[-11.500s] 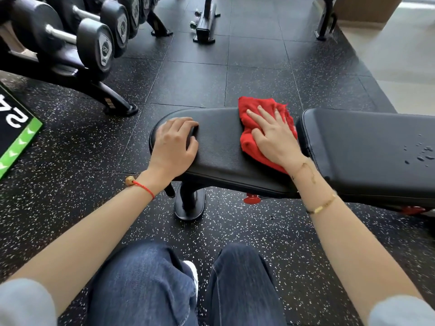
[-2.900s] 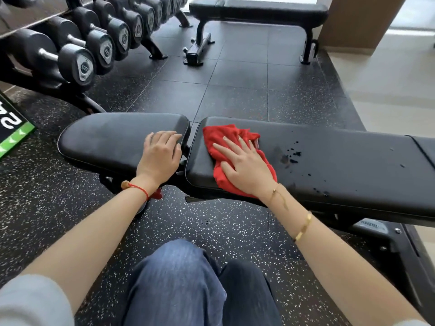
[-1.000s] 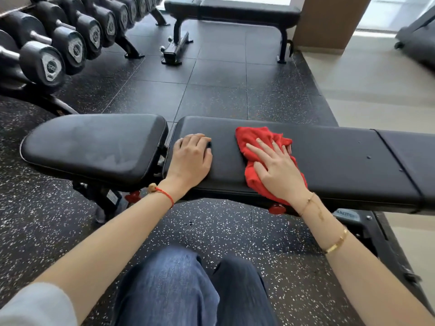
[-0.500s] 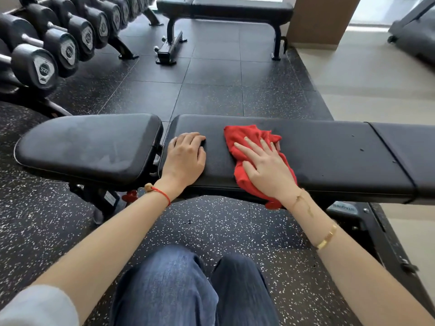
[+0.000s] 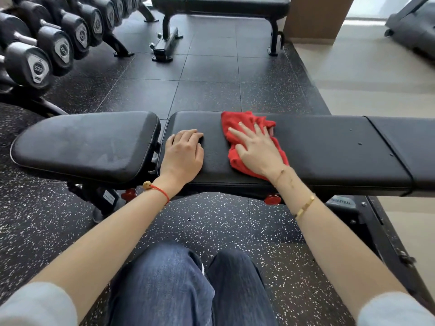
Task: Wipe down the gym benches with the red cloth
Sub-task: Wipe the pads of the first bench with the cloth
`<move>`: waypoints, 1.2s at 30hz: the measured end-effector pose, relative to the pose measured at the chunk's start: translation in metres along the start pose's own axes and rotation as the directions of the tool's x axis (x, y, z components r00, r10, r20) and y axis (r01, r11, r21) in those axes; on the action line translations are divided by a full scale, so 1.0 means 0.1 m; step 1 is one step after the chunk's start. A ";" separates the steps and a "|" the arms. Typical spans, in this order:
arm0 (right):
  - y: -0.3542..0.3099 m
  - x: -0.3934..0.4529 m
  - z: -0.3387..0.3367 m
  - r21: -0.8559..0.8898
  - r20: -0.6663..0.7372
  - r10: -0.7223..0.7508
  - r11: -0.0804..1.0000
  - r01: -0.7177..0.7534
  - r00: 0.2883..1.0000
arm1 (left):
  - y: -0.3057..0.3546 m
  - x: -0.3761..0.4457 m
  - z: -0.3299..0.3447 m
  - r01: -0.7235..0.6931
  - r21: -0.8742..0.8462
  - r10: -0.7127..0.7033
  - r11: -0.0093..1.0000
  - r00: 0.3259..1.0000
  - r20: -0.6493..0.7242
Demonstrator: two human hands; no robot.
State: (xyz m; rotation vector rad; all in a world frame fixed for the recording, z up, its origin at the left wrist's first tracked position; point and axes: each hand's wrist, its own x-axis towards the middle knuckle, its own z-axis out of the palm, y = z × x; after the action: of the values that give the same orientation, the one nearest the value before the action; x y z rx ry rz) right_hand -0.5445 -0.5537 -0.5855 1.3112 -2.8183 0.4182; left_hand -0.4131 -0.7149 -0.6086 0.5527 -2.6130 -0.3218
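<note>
A person kneels before a black padded gym bench (image 5: 329,147). The right hand (image 5: 259,149) lies flat on a crumpled red cloth (image 5: 237,123), fingers (image 5: 244,130) straight and spread, pressing it against the long pad near its left end. The left hand (image 5: 182,154) rests just beside it on the same pad, fingers loosely curled downward, holding nothing. A shorter seat pad (image 5: 89,142) adjoins to the left. Dumbbells (image 5: 35,64) on a rack stand far left, and a second bench (image 5: 221,3) stands beyond on the speckled floor (image 5: 211,85).
</note>
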 end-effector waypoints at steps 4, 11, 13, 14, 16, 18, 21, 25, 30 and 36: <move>0.18 -0.44 -0.05 0.042 -0.039 -0.081 0.996 0.083 0.996 | -0.02 0.00 0.00 -0.007 -0.001 0.007 1.000 1.000 0.004; 0.70 0.00 -0.21 -0.009 -0.011 0.274 0.962 -0.274 0.962 | 0.02 -0.01 0.01 0.006 0.012 -0.006 1.000 1.000 0.005; 0.58 0.23 -0.17 -0.017 0.011 0.275 0.961 -0.275 0.961 | 0.03 -0.01 0.01 0.014 0.010 -0.014 1.000 1.000 -0.001; 0.48 0.31 -0.14 -0.016 0.023 0.246 0.969 -0.246 0.969 | 0.04 -0.01 0.01 0.015 0.009 -0.015 1.000 1.000 -0.004; 0.25 0.36 -0.08 -0.012 0.039 0.158 0.987 -0.158 0.987 | 0.04 0.00 0.00 0.014 0.004 -0.014 1.000 1.000 -0.007; 0.05 0.25 -0.03 0.014 0.036 0.063 0.998 -0.063 0.997 | 0.04 0.00 0.00 0.012 0.006 -0.012 1.000 1.000 -0.007; -0.02 -0.11 -0.01 0.066 -0.002 -0.060 0.996 0.060 0.998 | 0.02 -0.01 -0.02 0.012 0.007 -0.012 1.000 1.000 -0.004; 0.39 -0.38 -0.09 0.065 -0.041 -0.043 0.997 0.046 0.998 | 0.02 -0.02 -0.02 0.003 0.003 -0.003 1.000 1.000 0.006; 0.73 0.01 -0.19 -0.010 -0.025 0.230 0.973 -0.230 0.973 | 0.04 -0.02 -0.01 0.008 0.022 -0.009 1.000 1.000 0.003; 0.19 0.25 -0.05 -0.031 0.022 0.068 0.997 -0.067 0.997 | 0.04 0.00 0.01 0.012 0.040 -0.012 0.999 1.000 -0.010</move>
State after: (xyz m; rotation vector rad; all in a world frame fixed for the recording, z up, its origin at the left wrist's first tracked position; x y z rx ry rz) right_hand -0.5750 -0.5596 -0.5827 1.2270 -2.8825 0.3629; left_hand -0.4146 -0.7107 -0.6078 0.5823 -2.6123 -0.2701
